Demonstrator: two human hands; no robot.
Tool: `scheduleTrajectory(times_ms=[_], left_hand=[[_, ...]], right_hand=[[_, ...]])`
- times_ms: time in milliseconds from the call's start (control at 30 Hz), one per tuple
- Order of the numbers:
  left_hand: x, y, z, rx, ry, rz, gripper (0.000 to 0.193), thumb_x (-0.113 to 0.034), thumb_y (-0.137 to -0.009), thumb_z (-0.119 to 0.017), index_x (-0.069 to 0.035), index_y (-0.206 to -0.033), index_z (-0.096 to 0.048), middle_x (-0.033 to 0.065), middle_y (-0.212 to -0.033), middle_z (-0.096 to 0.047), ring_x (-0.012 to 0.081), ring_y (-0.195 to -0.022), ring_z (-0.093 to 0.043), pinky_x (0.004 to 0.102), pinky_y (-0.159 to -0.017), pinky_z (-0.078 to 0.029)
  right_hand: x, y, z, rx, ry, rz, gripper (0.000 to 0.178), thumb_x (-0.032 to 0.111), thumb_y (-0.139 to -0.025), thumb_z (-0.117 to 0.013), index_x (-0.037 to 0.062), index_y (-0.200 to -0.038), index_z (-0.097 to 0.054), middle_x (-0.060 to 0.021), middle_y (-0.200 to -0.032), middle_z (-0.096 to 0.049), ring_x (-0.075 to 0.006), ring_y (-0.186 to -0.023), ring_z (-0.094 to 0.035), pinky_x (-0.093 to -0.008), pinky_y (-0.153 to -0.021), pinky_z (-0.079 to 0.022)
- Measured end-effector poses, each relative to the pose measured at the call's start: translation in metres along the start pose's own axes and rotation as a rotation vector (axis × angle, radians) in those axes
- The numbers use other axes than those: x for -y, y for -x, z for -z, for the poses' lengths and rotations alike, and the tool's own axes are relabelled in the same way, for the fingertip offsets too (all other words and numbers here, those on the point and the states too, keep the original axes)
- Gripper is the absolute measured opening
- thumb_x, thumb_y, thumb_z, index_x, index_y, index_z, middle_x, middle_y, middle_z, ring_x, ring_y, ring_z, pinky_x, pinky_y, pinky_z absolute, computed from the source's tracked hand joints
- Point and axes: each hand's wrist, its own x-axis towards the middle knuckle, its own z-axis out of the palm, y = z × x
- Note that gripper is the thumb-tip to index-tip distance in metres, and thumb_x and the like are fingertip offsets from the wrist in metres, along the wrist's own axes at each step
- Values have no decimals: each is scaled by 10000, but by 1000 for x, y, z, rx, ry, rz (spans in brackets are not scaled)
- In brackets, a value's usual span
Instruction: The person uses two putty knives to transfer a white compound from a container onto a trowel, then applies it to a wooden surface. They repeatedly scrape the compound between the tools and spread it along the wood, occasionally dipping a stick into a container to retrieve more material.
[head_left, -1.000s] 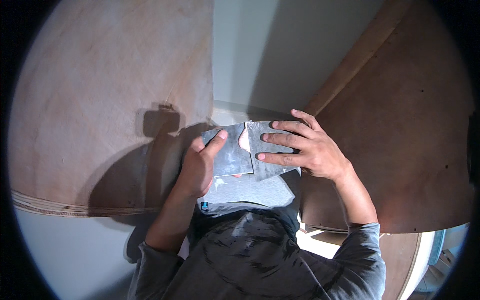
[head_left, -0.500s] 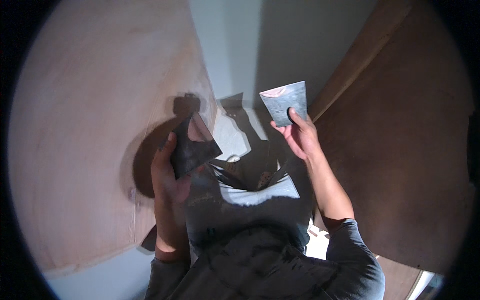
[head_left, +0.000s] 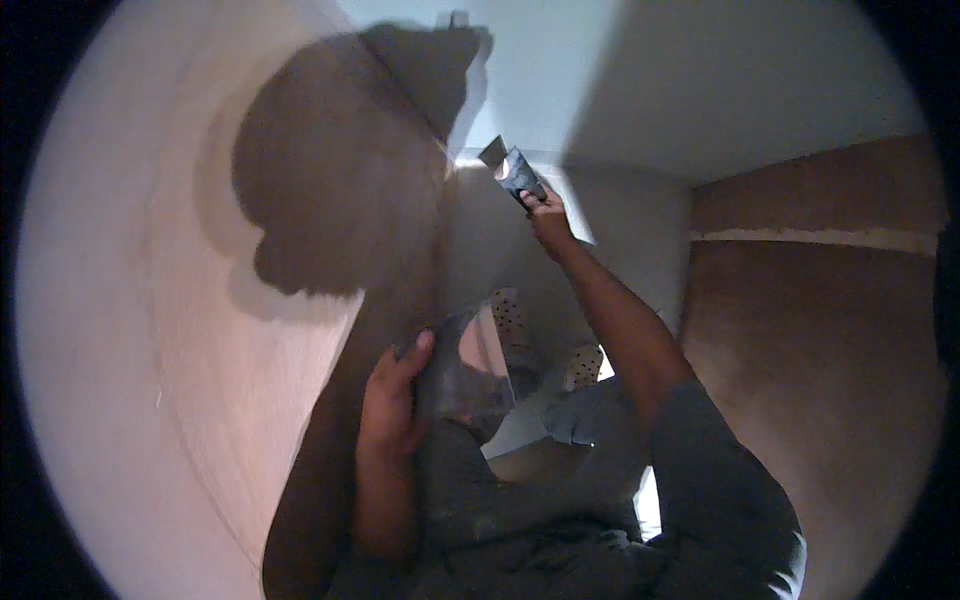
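Note:
In my left hand [head_left: 392, 400] is a flat dark putty plate [head_left: 450, 365], a patch of pinkish putty [head_left: 483, 342] on its face. My thumb lies along the near edge and the other fingers are hidden under it. My right hand [head_left: 547, 218] is stretched forward, closed on a grey putty scraper [head_left: 519, 172] with pinkish putty along its far end. This scraper is low, close to where the pinkish left wall [head_left: 230, 400] meets the pale wall [head_left: 540, 80]. Whether it touches either surface I cannot tell. A dark angular shape, perhaps its shadow, shows beside it.
A large shadow falls across the left wall and the corner. On the right stands a brown wall surface [head_left: 800, 350] with a lighter strip [head_left: 820, 238]. Below are my dotted shoes [head_left: 507, 312] on the grey floor [head_left: 610, 215].
My right hand has carried its scraper forward and down toward the corner. My left hand with the plate has come lower and a little right. The view has shifted, and my bent legs now show.

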Motion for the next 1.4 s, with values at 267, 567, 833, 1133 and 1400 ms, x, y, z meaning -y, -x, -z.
scheduleTrajectory(times_ms=[267, 567, 833, 1133, 1400], left_hand=[[-18, -22, -17, -258, -160, -43, 361, -229, -922, -692, 34, -1158, -622, 123, -1039, -693, 215, -918, -676, 342, -815, -543], [-20, -29, -3, -294, -149, -13, 374, -248, -916, -684, 41, -1148, -630, 126, -1040, -694, 223, -917, -664, 343, -847, -520], [-20, -37, -2, -405, -182, 13, 381, -252, -918, -682, 56, -1136, -630, 141, -1042, -695, 228, -905, -669, 335, -837, -523], [-25, -28, -15, -433, -132, -35, 322, -249, -901, -704, 26, -1020, -587, 139, -935, -674, 226, -790, -685, 352, -683, -559], [-33, -10, -10, -358, -141, -5, 352, -260, -919, -688, 41, -1085, -613, 134, -973, -697, 217, -837, -686, 333, -754, -546]], right_hand=[[-70, -78, -90, -182, 161, 451, 400, 72, -968, -535, 71, -1366, -572, -193, -1127, -651, -351, -1062, -620, -416, -958, -467], [-88, -120, -141, -145, 244, 599, 633, -67, -863, -497, 135, -1463, -487, -216, -1299, -583, -388, -1203, -553, -466, -1047, -437], [-86, -122, -170, -176, 366, 400, 612, -47, -873, -488, 76, -1472, -454, -256, -1339, -538, -433, -1224, -517, -475, -1075, -416], [-67, -105, -183, -104, 394, 396, 629, 12, -889, -505, 24, -1505, -378, -299, -1471, -409, -478, -1315, -441, -493, -1137, -357], [-63, -99, -187, -42, 235, 398, 647, 43, -908, -499, 28, -1532, -329, -323, -1467, -408, -491, -1353, -405, -488, -1146, -352]])
